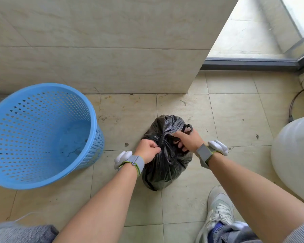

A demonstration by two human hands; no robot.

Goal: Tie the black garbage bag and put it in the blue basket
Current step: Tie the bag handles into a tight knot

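A black garbage bag [167, 171] sits on the tiled floor in the middle of the view, its top bunched up. My left hand [146, 150] grips the gathered plastic on the bag's left side. My right hand [188, 139] is closed on a twisted handle strip on the right, with fingers hooked through a loop. The blue basket [88, 109] stands to the left of the bag, perforated, tilted toward me in view, with only small dark specks on its bottom. Both wrists wear grey bands with white devices.
A beige tiled wall [104, 50] rises behind the bag and ends in a corner at the right. A large white container [295, 158] stands at the right edge. My sneaker [219, 211] is at the lower right. A cable [295, 102] curves near the far right.
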